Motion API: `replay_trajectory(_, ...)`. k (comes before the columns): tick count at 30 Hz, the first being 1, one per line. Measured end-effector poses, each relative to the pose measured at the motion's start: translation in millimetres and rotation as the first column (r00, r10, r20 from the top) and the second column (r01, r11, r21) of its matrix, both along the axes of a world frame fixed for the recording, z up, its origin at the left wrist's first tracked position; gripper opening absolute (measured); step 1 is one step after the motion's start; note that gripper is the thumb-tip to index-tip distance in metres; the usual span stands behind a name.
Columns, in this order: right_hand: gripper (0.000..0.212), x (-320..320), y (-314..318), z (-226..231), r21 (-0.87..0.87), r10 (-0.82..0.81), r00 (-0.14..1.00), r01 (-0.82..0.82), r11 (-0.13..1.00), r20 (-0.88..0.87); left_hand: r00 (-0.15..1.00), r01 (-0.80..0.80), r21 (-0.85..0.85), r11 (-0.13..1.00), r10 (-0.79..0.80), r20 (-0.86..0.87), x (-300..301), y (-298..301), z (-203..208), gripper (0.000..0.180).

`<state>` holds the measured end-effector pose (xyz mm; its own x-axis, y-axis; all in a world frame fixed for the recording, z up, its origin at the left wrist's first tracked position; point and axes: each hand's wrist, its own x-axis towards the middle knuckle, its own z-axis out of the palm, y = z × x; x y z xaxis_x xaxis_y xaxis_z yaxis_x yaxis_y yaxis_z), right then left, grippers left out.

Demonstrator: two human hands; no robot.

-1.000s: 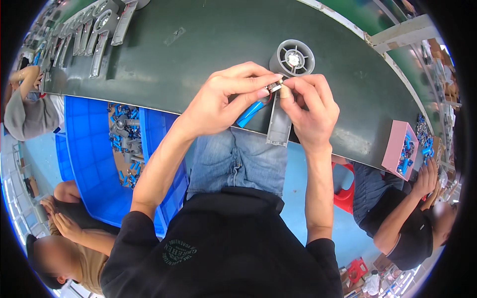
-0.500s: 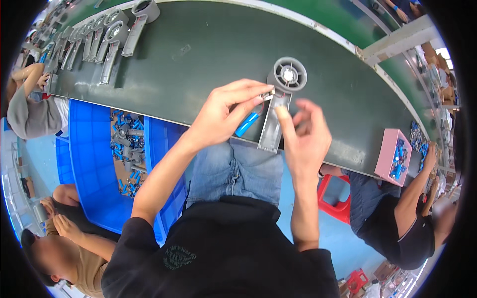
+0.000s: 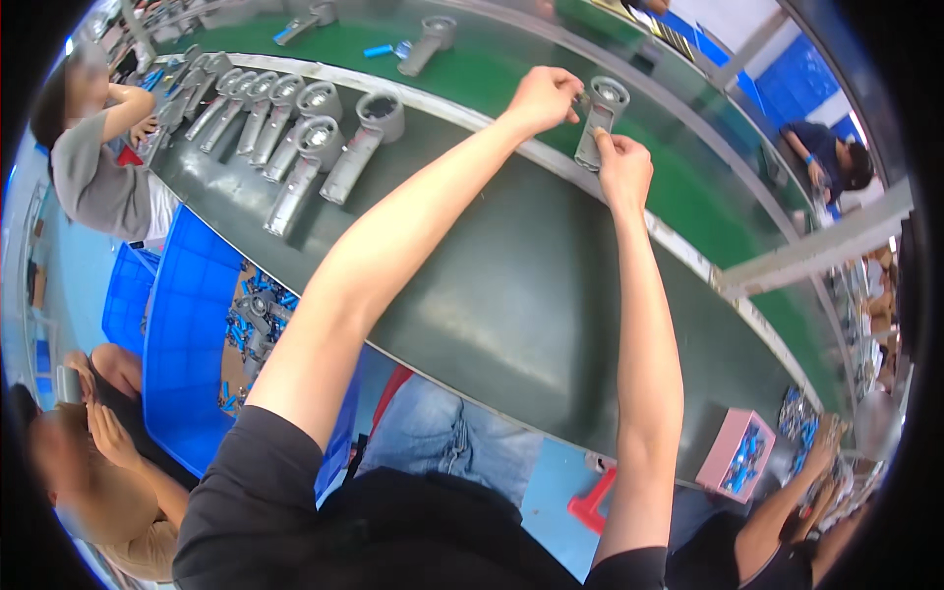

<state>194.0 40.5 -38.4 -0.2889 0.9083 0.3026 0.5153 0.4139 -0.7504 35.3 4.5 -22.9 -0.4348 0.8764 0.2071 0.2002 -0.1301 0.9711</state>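
The right hand [image 3: 625,169] grips a grey fan housing [image 3: 596,135], thumb and fingers closed on its handle, the ring-shaped head pointing to the far side. That housing is beyond the white rail [image 3: 677,242], over the green strip [image 3: 688,211]; whether it rests there I cannot tell. The left hand [image 3: 544,100] is just left of it, fingers curled and narrow near the head — I cannot tell whether they pinch anything.

A row of similar housings [image 3: 285,91] stands along the left of the dark table [image 3: 511,285]. Farther off, on the green strip, another grey housing [image 3: 429,47] lies near a blue cylinder [image 3: 378,51]. A blue bin [image 3: 187,344] of mixed parts is at near left; a pink box [image 3: 721,447] holding blue cylinders [image 3: 744,462] is at near right.
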Motion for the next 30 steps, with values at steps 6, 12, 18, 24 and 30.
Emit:
replay_trajectory(6,0.050,-23,51,-36,0.014,-0.036,0.996,0.034,0.999,0.085,0.545,-0.247,-0.254,0.935,-0.083,-0.834,-92,-30,29,0.037)
replay_trajectory(12,0.056,51,42,-8,-0.033,-0.036,0.979,0.043,0.999,0.203,0.399,-0.473,-0.654,0.590,-0.518,-0.756,-109,-141,76,0.070)
replay_trajectory(18,0.041,163,-57,54,-0.117,-0.008,0.993,0.022,0.993,0.117,0.461,-0.256,-0.368,0.894,-0.221,-0.859,-88,-185,71,0.056)
replay_trajectory(24,0.036,359,-122,93,0.191,-0.511,0.807,0.474,0.860,0.297,0.469,0.087,-0.241,0.967,-0.254,-0.846,51,-197,74,0.055)
replay_trajectory(30,0.038,487,-118,70,0.089,-0.477,0.766,0.490,0.867,0.431,0.520,0.349,-0.200,0.915,-0.367,-0.771,148,-198,44,0.056)
